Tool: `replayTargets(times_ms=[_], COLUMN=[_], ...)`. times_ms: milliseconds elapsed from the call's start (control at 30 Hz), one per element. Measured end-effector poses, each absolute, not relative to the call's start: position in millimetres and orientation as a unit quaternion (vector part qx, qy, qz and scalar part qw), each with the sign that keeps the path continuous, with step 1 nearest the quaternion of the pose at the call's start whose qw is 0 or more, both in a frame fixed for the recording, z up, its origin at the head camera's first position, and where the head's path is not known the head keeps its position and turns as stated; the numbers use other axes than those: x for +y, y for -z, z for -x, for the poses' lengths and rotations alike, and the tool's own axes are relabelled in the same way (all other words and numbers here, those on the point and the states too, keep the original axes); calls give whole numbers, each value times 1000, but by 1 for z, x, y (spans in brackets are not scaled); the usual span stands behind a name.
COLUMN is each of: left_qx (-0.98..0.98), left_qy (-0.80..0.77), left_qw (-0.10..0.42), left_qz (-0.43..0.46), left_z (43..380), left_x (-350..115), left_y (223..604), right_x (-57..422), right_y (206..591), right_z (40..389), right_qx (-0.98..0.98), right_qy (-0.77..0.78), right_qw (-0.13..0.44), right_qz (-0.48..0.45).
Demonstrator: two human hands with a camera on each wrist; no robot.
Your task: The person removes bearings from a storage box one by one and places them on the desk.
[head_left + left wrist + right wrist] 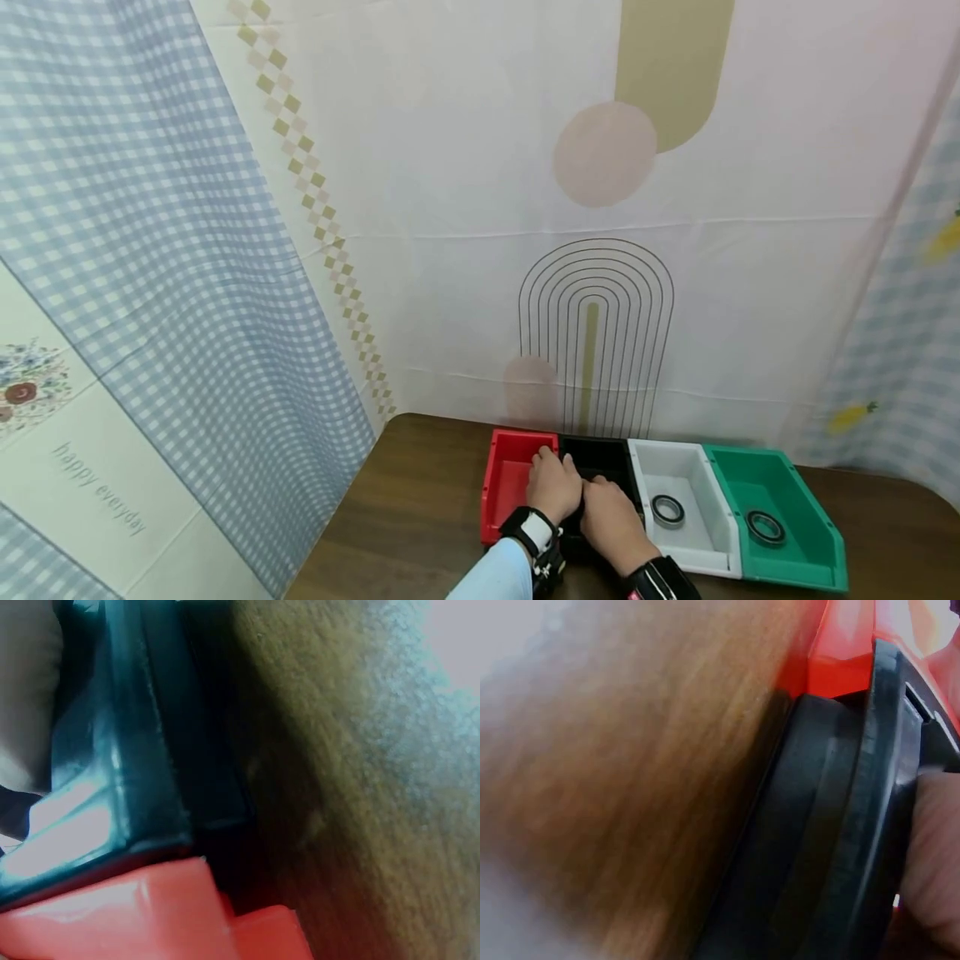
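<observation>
My left hand point(553, 487) reaches over the shared edge of the red bin point(491, 487) and the black bin point(618, 450). Close beside it, my right hand point(611, 521) is down at the black bin, its fingers bent towards the left hand. Whatever lies between or under the fingers is hidden in the head view. The left wrist view catches part of a hand behind the black bin's wall point(142, 765). Likewise, skin shows past the black bin's rim point(881, 765) in the right wrist view; neither wrist view shows the fingertips.
Right of the black bin stand a white bin point(693, 475) holding a ring-shaped bearing point(656, 508) and a green bin point(806, 492) with another bearing point(752, 527). All stand on a brown wooden table point(420, 483). A patterned cloth point(450, 292) hangs behind.
</observation>
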State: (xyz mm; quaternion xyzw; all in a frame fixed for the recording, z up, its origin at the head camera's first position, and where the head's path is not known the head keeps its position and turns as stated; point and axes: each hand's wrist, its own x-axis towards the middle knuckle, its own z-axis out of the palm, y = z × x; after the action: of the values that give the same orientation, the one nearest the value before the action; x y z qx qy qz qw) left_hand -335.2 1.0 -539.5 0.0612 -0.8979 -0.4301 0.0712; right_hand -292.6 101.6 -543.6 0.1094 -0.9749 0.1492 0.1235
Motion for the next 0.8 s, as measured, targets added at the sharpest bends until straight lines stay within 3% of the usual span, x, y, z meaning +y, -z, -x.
replayTargets(times_ms=[800], left_qx=[-897], left_qy=[429], left_qw=[74], left_qz=[-72], left_z=[334], left_x=[3], left_y=[535], right_x=[99], right_y=[546], right_z=[300], right_qx=[-978], right_qy=[-148], right_qw=[117], right_qz=[-84])
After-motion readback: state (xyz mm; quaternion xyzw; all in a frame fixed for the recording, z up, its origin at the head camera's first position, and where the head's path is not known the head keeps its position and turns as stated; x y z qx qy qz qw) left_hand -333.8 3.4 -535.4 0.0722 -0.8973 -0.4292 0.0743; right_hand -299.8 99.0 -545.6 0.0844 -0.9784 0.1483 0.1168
